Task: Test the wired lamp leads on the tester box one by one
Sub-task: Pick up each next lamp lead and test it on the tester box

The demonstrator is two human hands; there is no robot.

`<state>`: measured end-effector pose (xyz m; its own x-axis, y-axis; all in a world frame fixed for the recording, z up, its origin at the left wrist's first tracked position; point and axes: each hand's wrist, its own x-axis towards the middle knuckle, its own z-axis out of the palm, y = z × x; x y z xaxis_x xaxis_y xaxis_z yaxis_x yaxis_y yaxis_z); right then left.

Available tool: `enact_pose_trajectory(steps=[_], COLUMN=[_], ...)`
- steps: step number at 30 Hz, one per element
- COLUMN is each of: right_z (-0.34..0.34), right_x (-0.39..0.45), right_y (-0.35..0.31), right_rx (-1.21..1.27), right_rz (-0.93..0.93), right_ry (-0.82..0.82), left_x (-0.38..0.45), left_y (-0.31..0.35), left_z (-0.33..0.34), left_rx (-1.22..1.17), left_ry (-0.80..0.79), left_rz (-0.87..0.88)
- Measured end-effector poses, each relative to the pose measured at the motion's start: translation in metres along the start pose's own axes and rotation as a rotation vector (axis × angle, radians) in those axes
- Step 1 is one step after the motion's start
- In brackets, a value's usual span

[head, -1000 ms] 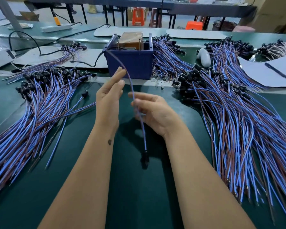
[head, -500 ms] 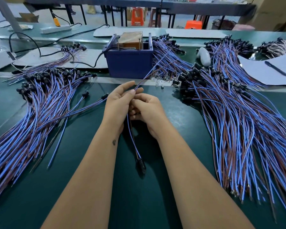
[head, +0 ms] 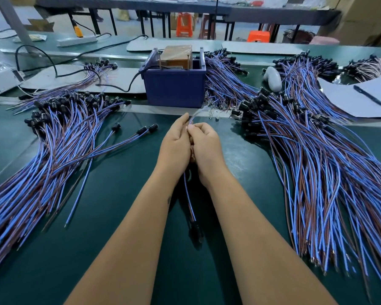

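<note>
- Both hands meet at the middle of the bench: the left hand and the right hand press side by side, fingers curled, pinching one lead between them. Its bare ends poke out blurred above the fingertips; its black lamp socket hangs toward six o'clock between the forearms.
- The tester box, dark blue with upright pins, stands at twelve o'clock, well apart from the hands; the lead is not touching it, so I'd say this one is not yet tested.
- At nine o'clock lies a fanned heap of leads; at three o'clock a bigger heap. Which heap is tested and which waits I cannot tell, though plenty looks left.
- A few loose leads lie just left of the hands.
- The way up to the box looks open; small glass bulbs are scattered near its right foot.
- Further at two o'clock: paper with a pen and a white lump.
- A black cable runs from the box toward ten o'clock.
</note>
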<state>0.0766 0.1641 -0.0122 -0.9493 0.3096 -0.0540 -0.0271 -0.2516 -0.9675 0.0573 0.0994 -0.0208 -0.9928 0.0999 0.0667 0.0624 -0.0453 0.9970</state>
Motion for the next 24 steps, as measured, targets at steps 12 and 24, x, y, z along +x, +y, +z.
enact_pose_trajectory(steps=[12,24], right_z=[-0.009,-0.01], right_x=[0.002,-0.001], right_y=[-0.006,-0.012], right_rx=[0.095,0.018], right_rz=[-0.011,0.018], right_ry=[-0.004,-0.058], left_x=[-0.004,-0.009], left_y=[0.006,0.015], left_z=[-0.01,-0.017], left_rx=[-0.146,-0.209], left_ry=[0.0,-0.049], left_rz=[-0.025,-0.071])
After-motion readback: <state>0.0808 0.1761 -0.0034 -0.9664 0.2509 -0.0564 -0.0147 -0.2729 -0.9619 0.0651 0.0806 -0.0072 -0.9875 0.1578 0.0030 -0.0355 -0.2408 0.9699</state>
